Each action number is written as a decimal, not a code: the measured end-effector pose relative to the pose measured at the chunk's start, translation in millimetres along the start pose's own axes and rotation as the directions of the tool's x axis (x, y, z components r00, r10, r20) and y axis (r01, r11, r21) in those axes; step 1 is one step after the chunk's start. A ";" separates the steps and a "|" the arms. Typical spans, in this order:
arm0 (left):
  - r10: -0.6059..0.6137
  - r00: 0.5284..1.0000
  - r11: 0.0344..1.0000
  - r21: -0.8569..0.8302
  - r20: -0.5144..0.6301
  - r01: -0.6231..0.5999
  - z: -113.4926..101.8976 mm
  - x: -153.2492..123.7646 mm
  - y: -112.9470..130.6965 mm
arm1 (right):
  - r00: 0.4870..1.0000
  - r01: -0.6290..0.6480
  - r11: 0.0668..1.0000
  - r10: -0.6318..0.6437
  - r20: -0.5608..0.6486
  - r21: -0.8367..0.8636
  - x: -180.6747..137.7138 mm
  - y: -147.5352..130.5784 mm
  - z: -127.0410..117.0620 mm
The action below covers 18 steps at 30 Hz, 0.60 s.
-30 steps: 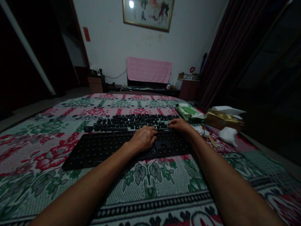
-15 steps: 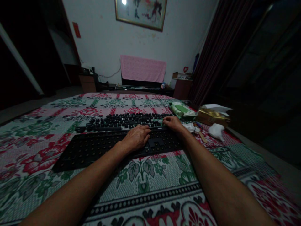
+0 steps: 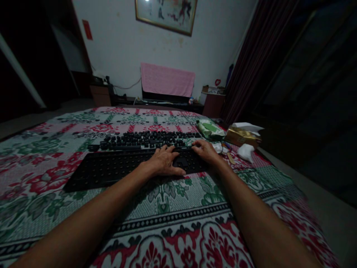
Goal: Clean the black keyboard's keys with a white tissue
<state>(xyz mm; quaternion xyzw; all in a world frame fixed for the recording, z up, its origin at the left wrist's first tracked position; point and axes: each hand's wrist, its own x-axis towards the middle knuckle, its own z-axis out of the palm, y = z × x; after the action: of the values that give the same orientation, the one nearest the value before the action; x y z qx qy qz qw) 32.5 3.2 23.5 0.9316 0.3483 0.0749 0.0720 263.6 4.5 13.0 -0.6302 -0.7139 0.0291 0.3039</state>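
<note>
A black keyboard base [image 3: 103,169] with its keycaps off lies on the patterned bedspread [image 3: 167,191], bare key posts showing in rows. My left hand [image 3: 164,162] rests on the base right of its middle, fingers and thumb spread. Near the far right edge of the base is my right hand [image 3: 205,150], thumb and fingers pinched together; whatever they hold is too small to make out. Just beyond the base, many loose black keycaps [image 3: 145,138] lie in a long heap, with a long black strip [image 3: 125,147] in front.
To the right sit a green-and-white wipes pack [image 3: 210,128], a gold tissue box [image 3: 240,137], crumpled white tissue [image 3: 245,152] and a flat wooden stick [image 3: 230,158]. A pink cloth [image 3: 167,79] drapes a dark screen-like object beyond the bed.
My left hand has spread, its thumb now stretched toward the base's near edge. My right hand stays pinched by the far right edge. The camera view has shifted slightly.
</note>
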 end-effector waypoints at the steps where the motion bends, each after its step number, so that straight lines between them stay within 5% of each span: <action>1: -0.006 1.000 1.000 -0.004 0.017 0.006 0.6 -2.6 1.1 | 1.000 -0.010 1.000 0.010 -0.011 -0.001 -1.3 0.1 2.8; 18: 0.018 0.999 0.999 0.032 0.031 -0.019 2.0 -9.9 -10.0 | 0.995 -0.024 0.997 0.031 -0.096 0.074 5.8 7.5 31.4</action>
<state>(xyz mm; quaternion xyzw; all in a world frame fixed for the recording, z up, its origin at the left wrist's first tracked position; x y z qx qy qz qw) 19.1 4.0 18.8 0.9369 0.3396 0.0557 0.0618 255.3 22.1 -13.4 -0.6291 -0.6881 0.0285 0.3604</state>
